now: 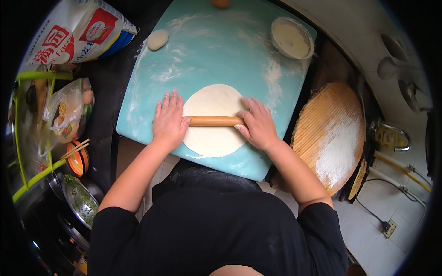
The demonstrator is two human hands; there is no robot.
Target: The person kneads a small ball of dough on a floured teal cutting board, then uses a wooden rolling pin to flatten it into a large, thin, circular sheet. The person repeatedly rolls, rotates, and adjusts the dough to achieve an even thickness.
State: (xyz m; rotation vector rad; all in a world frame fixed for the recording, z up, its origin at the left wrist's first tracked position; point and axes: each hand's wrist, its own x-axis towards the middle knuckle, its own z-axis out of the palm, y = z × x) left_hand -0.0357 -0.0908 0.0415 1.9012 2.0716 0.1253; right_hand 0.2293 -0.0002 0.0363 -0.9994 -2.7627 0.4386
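Note:
A wooden rolling pin (pixel 215 120) lies crosswise on a thin round sheet of dough (pixel 217 141). My left hand (pixel 169 120) covers the pin's left end, its palm over the wood and its fingers stretched forward. On the other end rests my right hand (pixel 257 122), fingers slightly bent and a little blurred, thumb near the dough. Both hands carry traces of flour. Beneath the dough is a floured turquoise board (pixel 221 62), whose near edge is close to my body. A smooth ball of dough (pixel 157 39) sits at the board's far left.
A bowl of flour (pixel 292 38) stands at the far right corner. Right of the board lies a floured round tray of woven stalks (pixel 328 138). At left are a flour sack (pixel 83 31), a green rack (pixel 34 183), an orange striped bowl (pixel 77 162) with chopsticks and a metal bowl of chopped greens (pixel 81 200).

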